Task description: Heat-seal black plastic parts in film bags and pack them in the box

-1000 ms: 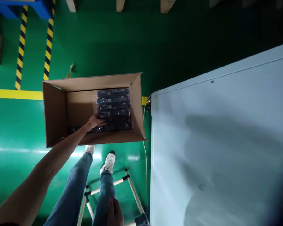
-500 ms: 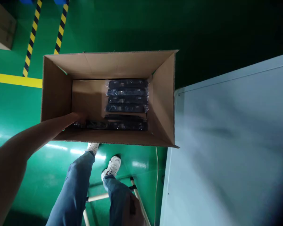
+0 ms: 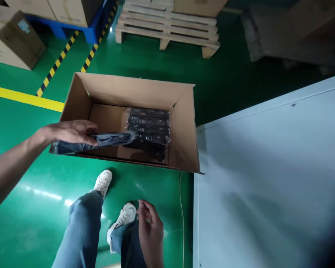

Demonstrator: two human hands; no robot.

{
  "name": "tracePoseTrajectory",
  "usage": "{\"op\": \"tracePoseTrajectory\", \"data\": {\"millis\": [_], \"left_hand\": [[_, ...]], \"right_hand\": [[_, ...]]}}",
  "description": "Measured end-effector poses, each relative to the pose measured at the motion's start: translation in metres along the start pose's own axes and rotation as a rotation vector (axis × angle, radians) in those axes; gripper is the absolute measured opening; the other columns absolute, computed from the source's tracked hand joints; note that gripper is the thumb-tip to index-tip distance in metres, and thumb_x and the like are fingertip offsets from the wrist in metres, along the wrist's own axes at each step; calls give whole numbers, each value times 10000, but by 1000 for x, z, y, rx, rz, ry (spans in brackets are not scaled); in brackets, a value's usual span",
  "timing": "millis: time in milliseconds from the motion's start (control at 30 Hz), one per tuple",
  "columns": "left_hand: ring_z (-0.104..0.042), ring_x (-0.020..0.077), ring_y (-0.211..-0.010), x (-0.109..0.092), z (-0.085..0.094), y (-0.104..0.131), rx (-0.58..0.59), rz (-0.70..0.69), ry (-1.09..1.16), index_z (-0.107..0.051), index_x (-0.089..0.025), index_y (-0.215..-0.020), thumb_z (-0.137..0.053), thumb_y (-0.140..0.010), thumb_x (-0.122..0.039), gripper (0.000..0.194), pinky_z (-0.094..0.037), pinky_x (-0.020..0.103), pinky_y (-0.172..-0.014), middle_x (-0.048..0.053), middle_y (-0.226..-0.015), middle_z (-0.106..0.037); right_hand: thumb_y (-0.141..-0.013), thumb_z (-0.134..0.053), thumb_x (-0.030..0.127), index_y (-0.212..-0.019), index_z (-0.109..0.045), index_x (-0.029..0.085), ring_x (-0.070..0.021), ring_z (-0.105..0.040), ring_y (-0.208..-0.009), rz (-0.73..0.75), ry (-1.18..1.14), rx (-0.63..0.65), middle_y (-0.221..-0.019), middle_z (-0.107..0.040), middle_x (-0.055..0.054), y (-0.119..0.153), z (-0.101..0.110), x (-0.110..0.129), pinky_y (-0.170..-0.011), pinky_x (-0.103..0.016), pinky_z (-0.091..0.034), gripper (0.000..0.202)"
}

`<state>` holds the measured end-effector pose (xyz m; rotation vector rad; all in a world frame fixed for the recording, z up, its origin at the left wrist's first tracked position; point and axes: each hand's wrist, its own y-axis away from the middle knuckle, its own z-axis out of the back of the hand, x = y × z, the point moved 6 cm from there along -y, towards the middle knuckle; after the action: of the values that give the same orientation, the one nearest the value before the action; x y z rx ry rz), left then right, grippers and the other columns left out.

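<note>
My left hand [image 3: 77, 131] is closed over the edge of a long, flat dark piece in clear plastic wrap [image 3: 111, 139]. The wrapped piece slants across the near left side of a tall open cardboard box [image 3: 184, 123], partly above its rim. I cannot make out what kind of item it is. Inside the box, on the right, several similar dark wrapped pieces [image 3: 148, 121] stand side by side. My right hand [image 3: 150, 230] hovers above my leg, outside the box, fingers loosely bent and apart with nothing in them.
A large pale grey surface [image 3: 262, 167] borders the box on the right. Beyond the box stands a wooden pallet [image 3: 167, 28]; cartons [image 3: 19, 41] and a blue pallet [image 3: 93, 31] are at the far left. A thin cable [image 3: 182, 216] runs along the green floor.
My left hand has lifted the wrapped piece from the box's near side up to the rim. My right hand has risen forward from my leg. The view has tilted farther forward.
</note>
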<state>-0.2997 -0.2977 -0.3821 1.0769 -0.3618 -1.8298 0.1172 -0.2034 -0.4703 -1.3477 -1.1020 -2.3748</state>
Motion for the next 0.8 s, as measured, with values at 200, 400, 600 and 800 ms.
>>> {"op": "tracePoseTrajectory", "data": {"millis": [200, 400, 600, 800], "left_hand": [[-593, 157, -694, -12, -39, 128, 194, -194, 317, -765, -173, -982, -876, -763, -391, 329, -419, 215, -567, 18, -846, -716], [-549, 165, -755, 17, -92, 193, 197, -197, 612, -723, -199, -983, -846, -815, -446, 323, -407, 247, -636, 18, -851, -656], [-570, 176, -789, 15, -126, 267, 149, -252, 750, -704, -191, -921, -863, -789, -500, 372, -440, 265, -681, 25, -864, -648], [-566, 163, -805, 19, -141, 339, 21, -401, 648, -689, -211, -921, -830, -844, -450, 288, -433, 258, -706, 16, -880, -638]], "right_hand": [[-983, -593, 612, -1173, -737, 212, -202, -735, -839, 293, -276, 178, -948, -782, -78, -27, -40, 133, -746, -313, -612, 465], [-972, -622, 598, -1277, -651, 235, -201, -725, -898, 344, -495, 226, -1032, -763, -63, 3, -37, 178, -794, -328, -625, 475], [-920, -708, 557, -1260, -698, 227, -222, -731, -983, 346, -559, 181, -1158, -768, -100, 68, -18, 180, -831, -336, -629, 474], [-908, -710, 576, -1154, -735, 219, -206, -724, -838, 385, -591, 175, -1012, -782, -78, 126, 13, 182, -698, -315, -610, 434]]}}
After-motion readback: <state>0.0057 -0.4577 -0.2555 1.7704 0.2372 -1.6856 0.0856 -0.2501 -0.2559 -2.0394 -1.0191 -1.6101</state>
